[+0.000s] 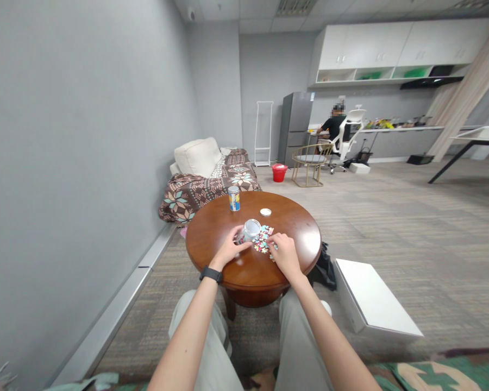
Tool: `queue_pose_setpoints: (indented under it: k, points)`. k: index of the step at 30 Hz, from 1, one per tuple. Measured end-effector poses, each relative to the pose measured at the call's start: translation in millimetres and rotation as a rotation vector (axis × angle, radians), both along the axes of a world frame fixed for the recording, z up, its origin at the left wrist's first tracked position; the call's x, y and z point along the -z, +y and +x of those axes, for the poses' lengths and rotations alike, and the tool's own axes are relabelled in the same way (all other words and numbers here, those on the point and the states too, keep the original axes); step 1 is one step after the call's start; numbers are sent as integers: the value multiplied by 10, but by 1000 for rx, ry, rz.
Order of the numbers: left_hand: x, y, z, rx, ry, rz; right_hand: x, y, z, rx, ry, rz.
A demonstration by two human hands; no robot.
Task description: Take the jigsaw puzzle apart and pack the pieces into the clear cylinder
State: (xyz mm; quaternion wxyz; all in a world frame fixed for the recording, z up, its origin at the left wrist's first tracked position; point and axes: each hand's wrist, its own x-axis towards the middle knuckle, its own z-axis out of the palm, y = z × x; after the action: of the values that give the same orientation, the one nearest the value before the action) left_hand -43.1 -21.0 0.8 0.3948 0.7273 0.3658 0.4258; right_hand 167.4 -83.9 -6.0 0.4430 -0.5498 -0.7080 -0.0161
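Note:
On a round brown wooden table [212,239], my left hand [229,247] is wrapped round a silvery can [248,231] that tilts with its open end up and to the right. Small multicoloured jigsaw puzzle pieces [262,239] lie in a loose pile right beside the can. My right hand [284,251] is at the right edge of the pile with its fingers bent together; what they hold, if anything, is too small to make out. A round white lid [265,212] lies flat behind the pile. Farther back, a blue and yellow can [234,199] stands upright.
A sofa [212,187] with a patterned cover is behind the table at left, next to a grey wall. A white box [377,296] and a black bag [325,269] are on the floor at right. Farther off are a red bucket [279,172], a gold-framed chair [308,160] and a seated person [336,127].

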Motion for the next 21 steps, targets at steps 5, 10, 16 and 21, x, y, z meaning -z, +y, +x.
queue_pose_setpoints:
  k: [5,10,16,21]
  points:
    - [1,8,-19,28,1,48,-56,-74,-29,-66,227,130]
    - [-30,-4,-27,47,38,92,-58,-94,-51,-54,304,286]
    - [-16,7,-34,91,95,130,-23,-81,-59,-93,265,383]
    - [-14,8,-30,102,94,154,-8,-88,-61,-223,162,322]
